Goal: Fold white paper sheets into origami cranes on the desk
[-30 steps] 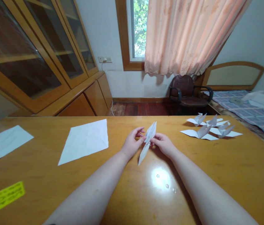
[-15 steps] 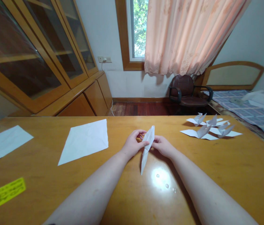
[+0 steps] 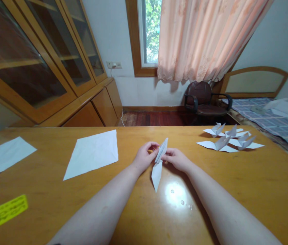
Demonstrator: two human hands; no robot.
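A long, pointed piece of folded white paper [image 3: 157, 172] is held upright-tilted just above the wooden table [image 3: 236, 190], between both hands. My left hand [image 3: 145, 156] pinches its upper part from the left with thumb and fingers closed on it. From the right, my right hand [image 3: 176, 158] grips the same upper part, fingers curled. The lower point of the paper hangs toward me over a shiny patch of the tabletop.
A flat white sheet [image 3: 93, 153] lies left of my hands, another white sheet [image 3: 3, 156] at the far left. A yellow label [image 3: 2, 215] lies near the front left edge. Several finished folded paper figures [image 3: 229, 141] sit at the right. A dark chair [image 3: 201, 98] stands behind the table.
The folded paper has turned between my hands: its lower point swung from left toward the middle and its broad face now shows. Both hands stayed nearly in place.
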